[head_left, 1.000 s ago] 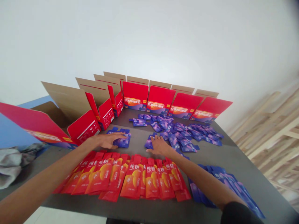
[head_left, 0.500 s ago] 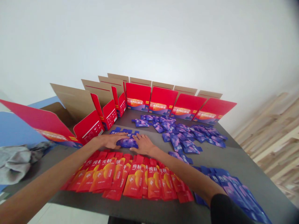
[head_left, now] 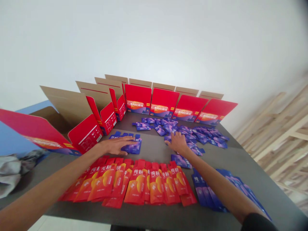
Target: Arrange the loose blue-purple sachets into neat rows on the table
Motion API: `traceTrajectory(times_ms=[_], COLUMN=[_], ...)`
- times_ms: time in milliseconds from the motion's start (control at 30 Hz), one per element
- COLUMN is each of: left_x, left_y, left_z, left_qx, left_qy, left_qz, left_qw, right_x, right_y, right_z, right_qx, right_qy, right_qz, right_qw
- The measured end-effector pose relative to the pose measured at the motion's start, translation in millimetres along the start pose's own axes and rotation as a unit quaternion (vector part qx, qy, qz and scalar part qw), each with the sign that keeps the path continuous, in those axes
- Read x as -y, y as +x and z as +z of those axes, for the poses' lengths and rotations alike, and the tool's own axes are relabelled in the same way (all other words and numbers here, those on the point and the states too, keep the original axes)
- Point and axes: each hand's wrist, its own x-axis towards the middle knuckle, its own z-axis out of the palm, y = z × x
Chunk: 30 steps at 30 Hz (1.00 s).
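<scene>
My left hand (head_left: 117,145) lies flat with fingers stretched over a short row of blue pouches (head_left: 133,146), left of the table's middle. My right hand (head_left: 177,143) reaches onto the near left edge of a loose heap of blue pouches (head_left: 192,131), its fingers spread and touching the pouches there. No pouch is seen lifted in either hand. One blue pouch (head_left: 181,161) lies just below my right hand. Between my forearms, along the near side, overlapping red-orange pouches (head_left: 138,181) are laid out in a row.
Open red cartons (head_left: 138,99) stand along the back, with more cartons (head_left: 84,133) down the left side. Layered blue pouches (head_left: 202,189) lie under my right forearm. A grey cloth (head_left: 9,171) rests at the left edge. Wooden slatted racks (head_left: 284,138) stand beyond the table's right side.
My right hand has left the short row of blue pouches and moved right to the loose heap. My left hand stays on the row. The view has shifted slightly.
</scene>
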Motion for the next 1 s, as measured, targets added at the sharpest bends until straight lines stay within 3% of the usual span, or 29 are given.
traceTrajectory(times_ms=[67,167,333,467,567,667,767,900,1000], left_x=[1.4,6.3,9.5,6.2,4.5,3.4,1.9,-0.7,-0.9], left_y=[6.3,12.7,14.2,13.0,12.9,13.5,13.8,12.8,12.9], left_z=[6.1,14.2,17.1,16.2,17.1,18.2,17.8,14.7,13.3], left_qx=[-0.001,-0.002,-0.009,-0.010,-0.013,-0.019,-0.014,-0.010,-0.005], left_qy=[-0.006,-0.007,-0.008,-0.010,-0.009,-0.007,-0.009,-0.016,-0.017], left_qz=[0.007,0.004,-0.001,0.003,0.004,0.008,0.003,0.007,0.008], left_qw=[1.000,1.000,1.000,1.000,1.000,1.000,1.000,1.000,1.000], right_x=[-12.1,-12.0,9.4,30.5,46.4,57.4,58.2,47.6,46.1], right_y=[-4.9,-9.6,-16.5,-24.5,-25.6,-19.8,-11.5,-7.2,-9.0], right_z=[2.9,8.5,9.9,4.3,0.8,1.9,10.0,27.1,33.3], right_qx=[0.009,0.033,0.016,0.041,0.053,0.011,-0.014,-0.007,-0.024], right_qy=[-0.022,-0.050,-0.062,-0.045,-0.024,0.022,0.072,0.136,0.176], right_qz=[0.059,0.059,-0.048,-0.138,-0.228,-0.325,-0.372,-0.390,-0.333], right_qw=[0.998,0.996,0.997,0.989,0.972,0.945,0.925,0.911,0.926])
